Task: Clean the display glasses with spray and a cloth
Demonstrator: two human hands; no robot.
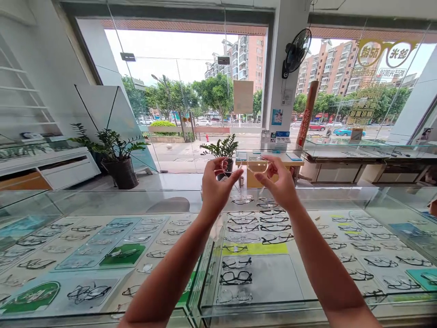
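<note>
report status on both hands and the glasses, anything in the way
Left hand and right hand: fingers gripping opposite sides of clear-lensed, thin-rimmed eyeglasses. Eyeglasses held up, above clear glass display case. Nothing visibly in the way.

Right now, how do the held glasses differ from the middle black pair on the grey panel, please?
The held glasses have thin, pale rims; the black pair has thick ones. The held glasses are raised between left hand and right hand; the black pair rests on the grey panel. Both are eyeglasses.
</note>
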